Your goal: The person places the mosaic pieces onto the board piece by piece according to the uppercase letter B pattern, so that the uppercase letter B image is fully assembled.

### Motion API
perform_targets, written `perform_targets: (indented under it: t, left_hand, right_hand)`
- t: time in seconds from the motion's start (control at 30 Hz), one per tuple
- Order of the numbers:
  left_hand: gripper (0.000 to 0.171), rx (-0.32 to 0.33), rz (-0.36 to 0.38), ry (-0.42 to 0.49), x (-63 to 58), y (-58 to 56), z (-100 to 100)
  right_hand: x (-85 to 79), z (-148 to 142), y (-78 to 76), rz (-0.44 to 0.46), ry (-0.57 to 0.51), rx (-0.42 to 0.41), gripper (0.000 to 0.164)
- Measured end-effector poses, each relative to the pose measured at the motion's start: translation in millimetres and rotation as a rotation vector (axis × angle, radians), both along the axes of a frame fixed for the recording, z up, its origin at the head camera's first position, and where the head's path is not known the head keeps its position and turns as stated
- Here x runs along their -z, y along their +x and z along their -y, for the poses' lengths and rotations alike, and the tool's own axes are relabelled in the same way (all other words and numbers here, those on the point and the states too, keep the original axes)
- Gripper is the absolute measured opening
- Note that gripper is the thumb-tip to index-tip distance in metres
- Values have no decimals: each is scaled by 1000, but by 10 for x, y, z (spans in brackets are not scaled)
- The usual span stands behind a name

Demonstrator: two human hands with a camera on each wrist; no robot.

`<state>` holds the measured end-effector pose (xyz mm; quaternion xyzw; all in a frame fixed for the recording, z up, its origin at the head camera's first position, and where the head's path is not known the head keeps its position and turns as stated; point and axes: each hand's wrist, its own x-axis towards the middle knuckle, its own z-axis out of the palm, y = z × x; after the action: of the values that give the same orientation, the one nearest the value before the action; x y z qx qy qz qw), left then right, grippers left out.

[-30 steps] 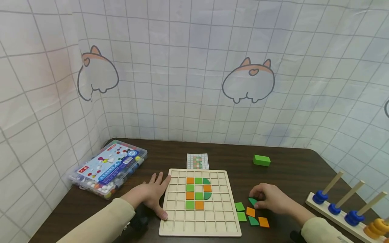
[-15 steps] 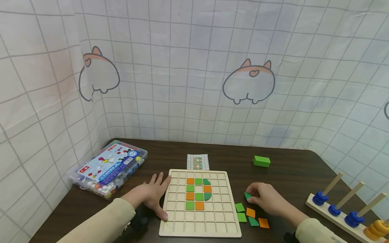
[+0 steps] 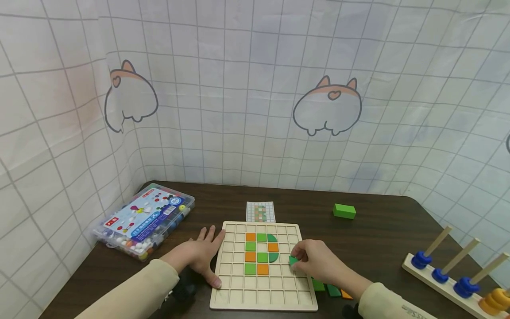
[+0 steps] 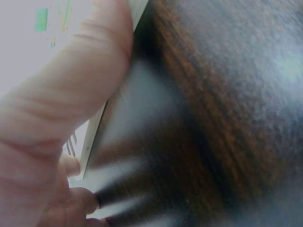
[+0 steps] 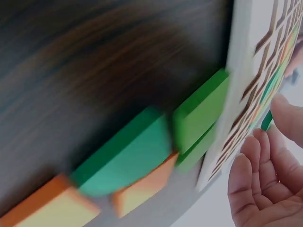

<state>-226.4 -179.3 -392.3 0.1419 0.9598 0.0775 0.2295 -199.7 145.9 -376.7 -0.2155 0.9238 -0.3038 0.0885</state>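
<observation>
A wooden grid board (image 3: 235, 301) lies on the dark table, with orange and light green square tiles (image 3: 250, 269) and dark green quarter-circle tiles (image 3: 273, 257) set in its cells. My left hand (image 3: 199, 257), fingers spread, rests along the board's left edge, its thumb over the rim. Over the board's right side, my right hand (image 3: 320, 263) pinches a dark green quarter-circle tile (image 3: 292, 260) between thumb and fingers. That held tile (image 5: 267, 121) shows only as a thin edge in the right wrist view. Behind the board lies a small printed pattern card (image 3: 260, 212).
Loose tiles sit right of the board: light green squares (image 5: 201, 111), a dark green quarter circle (image 5: 130, 156) and orange squares (image 5: 49, 208). A green block (image 3: 344, 211) lies at back right. A pegged ring stand (image 3: 446, 283) is far right, a clear plastic box (image 3: 143, 221) far left.
My right hand has lifted a dark green quarter-circle tile from the loose pile and carried it left, over the board. My left hand has stayed at the board's edge.
</observation>
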Motion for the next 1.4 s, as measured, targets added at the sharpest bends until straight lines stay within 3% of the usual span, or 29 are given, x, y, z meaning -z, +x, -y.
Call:
perform_targets:
  t: [0.27,0.5,0.57,0.8,0.97,1.23,1.4]
  left_hand:
    - [138,-3,4,-5,-129,84,-47]
    - [156,-8,-24,-5,373,-238,110]
    - [156,-10,-24,-12,396,-253,111]
    - [155,-18,-26,-12,371,-233,79]
    - [153,-18,-25,-10,331,-212,67]
    - [155,-14,-24,-5,375,-245,105]
    - [154,-19,-3,-2,275,-181,73]
  right_hand:
    - [28,265,47,-29,9,-62,14]
    - [23,416,53,-22,27,-78,15]
    - [15,457,59,-18,39,-62,15]
    - [-30,543,72,-12,74,1,18]
    - [-28,559,72,-4,72,6,19]
    - [4,543,71,-12,54,-4,19]
    - [-7,521,75,-14,51,-14,10]
